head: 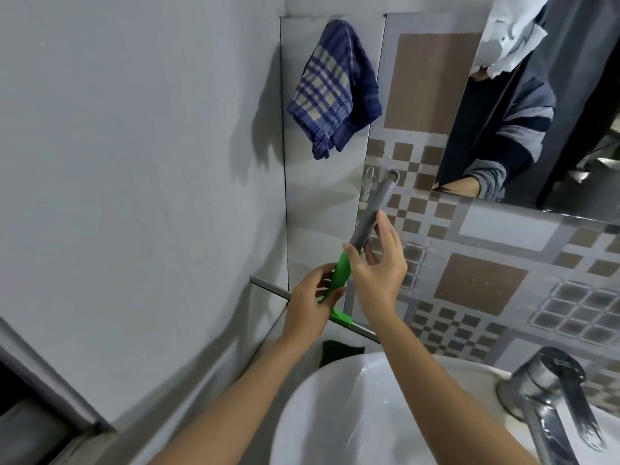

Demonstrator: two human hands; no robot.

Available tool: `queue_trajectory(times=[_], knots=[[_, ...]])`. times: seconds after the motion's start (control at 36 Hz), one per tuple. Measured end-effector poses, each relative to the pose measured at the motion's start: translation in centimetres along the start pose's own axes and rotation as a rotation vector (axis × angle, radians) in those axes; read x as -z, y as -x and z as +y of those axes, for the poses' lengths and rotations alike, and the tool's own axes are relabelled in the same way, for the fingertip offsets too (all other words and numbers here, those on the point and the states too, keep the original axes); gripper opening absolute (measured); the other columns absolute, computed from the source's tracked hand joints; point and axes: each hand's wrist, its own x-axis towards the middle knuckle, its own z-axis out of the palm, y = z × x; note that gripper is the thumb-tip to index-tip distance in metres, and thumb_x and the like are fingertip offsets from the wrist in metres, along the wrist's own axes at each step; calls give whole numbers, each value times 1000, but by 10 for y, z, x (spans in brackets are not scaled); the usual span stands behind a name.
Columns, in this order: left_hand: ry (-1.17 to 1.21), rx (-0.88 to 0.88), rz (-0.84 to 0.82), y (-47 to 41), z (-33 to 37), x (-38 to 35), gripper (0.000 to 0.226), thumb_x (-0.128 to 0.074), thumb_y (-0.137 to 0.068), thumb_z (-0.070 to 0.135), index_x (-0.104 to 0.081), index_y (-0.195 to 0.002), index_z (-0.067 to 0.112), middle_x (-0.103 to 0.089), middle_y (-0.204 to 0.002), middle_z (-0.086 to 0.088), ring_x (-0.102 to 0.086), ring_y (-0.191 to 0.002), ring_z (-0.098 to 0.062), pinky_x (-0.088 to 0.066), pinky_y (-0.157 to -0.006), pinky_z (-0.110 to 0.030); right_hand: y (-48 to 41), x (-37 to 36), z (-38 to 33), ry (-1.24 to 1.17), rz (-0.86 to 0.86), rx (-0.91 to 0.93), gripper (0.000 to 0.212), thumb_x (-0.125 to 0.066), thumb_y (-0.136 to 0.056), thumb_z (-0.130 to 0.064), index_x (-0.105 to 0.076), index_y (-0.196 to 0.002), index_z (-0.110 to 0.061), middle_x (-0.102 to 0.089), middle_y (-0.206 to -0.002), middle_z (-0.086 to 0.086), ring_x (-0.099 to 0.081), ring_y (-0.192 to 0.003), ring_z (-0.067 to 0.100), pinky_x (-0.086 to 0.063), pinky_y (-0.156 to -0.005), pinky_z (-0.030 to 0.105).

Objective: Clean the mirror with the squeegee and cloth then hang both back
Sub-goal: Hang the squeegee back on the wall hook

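Note:
The squeegee (372, 209) has a grey handle, a green neck and a long blade running along the ledge below. Its handle's top loop sits beside a clear wall hook (368, 182), and I cannot tell whether it hangs on it. My left hand (312, 302) grips the green neck. My right hand (377, 263) holds the lower grey handle with thumb and fingers. A blue checked cloth (330, 88) hangs on the wall tile above. The mirror (536, 105) is at the upper right and reflects a person's sleeve.
A white washbasin (335, 414) lies below my arms, with a chrome tap (550, 397) at its right. A patterned brown and grey tiled wall (479, 283) runs behind. A plain grey wall (134, 162) stands on the left. Something dark green (339, 350) lies behind the basin.

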Motion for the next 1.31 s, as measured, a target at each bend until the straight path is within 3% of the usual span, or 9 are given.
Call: queue_trajectory(times=[0.08, 0.17, 0.33, 0.5, 0.78, 0.86, 0.97, 1.14, 1.31], knots=[[21, 38, -31, 3, -6, -3, 37, -65, -82, 13, -51, -115, 23, -60, -104, 10, -59, -94, -3, -52, -81, -18, 4, 1, 10, 83, -55, 70, 72, -75, -72, -5, -42, -135, -17, -42, -136, -8, -40, -131, 11, -48, -99, 32], [32, 70, -51, 5, -10, -6, 37, -65, -82, 12, -48, -110, 29, -58, -100, 13, -58, -90, 1, -51, -76, -12, 7, 2, 19, 99, -90, 104, 72, -75, -72, -4, -43, -135, -15, -41, -136, -7, -41, -130, 10, -49, -97, 28], [28, 110, -74, 6, -19, -10, 41, -66, -81, 14, -49, -118, 21, -58, -102, 11, -57, -88, 4, -48, -76, -8, 8, 5, 30, 108, -176, 98, 73, -74, -72, -4, -41, -136, -16, -38, -138, -7, -41, -130, 15, -44, -97, 16], [42, 145, -74, 3, -25, -12, 43, -66, -81, 14, -47, -118, 23, -58, -104, 7, -58, -93, -5, -50, -76, -13, 6, 3, 38, 130, -233, 110, 72, -74, -73, -6, -42, -136, -16, -40, -140, -4, -42, -130, 14, -49, -97, 33], [7, 174, -104, -7, -38, -22, 44, -65, -83, 13, -45, -121, 22, -58, -109, 4, -56, -96, -8, -48, -69, -10, 4, 3, 54, 149, -224, 75, 73, -74, -73, -3, -40, -137, -14, -39, -139, -4, -41, -130, 17, -48, -98, 32], [13, 167, -115, -12, -42, -25, 45, -65, -83, 12, -44, -122, 21, -57, -109, 3, -56, -96, -7, -49, -69, -10, 2, 2, 58, 160, -224, 92, 72, -73, -73, -1, -40, -137, -11, -41, -142, 4, -41, -131, 18, -47, -99, 31], [35, 166, -116, -19, -43, -30, 43, -64, -83, 13, -44, -120, 20, -56, -104, 6, -56, -93, -7, -51, -77, -17, 0, 1, 63, 176, -212, 132, 70, -72, -74, 0, -41, -136, -9, -42, -141, 8, -41, -131, 20, -47, -99, 33], [73, 168, -136, -27, -46, -39, 39, -61, -86, 13, -43, -120, 19, -54, -103, 7, -55, -90, -3, -51, -84, -22, -3, 0, 69, 185, -182, 170, 67, -70, -75, 3, -42, -135, -9, -41, -134, -3, -43, -129, 19, -50, -96, 35], [115, 193, -149, -30, -47, -42, 38, -60, -86, 12, -43, -118, 22, -54, -104, 6, -56, -98, -10, -51, -90, -30, -4, 0, 68, 188, -185, 157, 66, -69, -75, 5, -43, -134, -9, -47, -134, 8, -44, -127, 19, -50, -95, 39]])
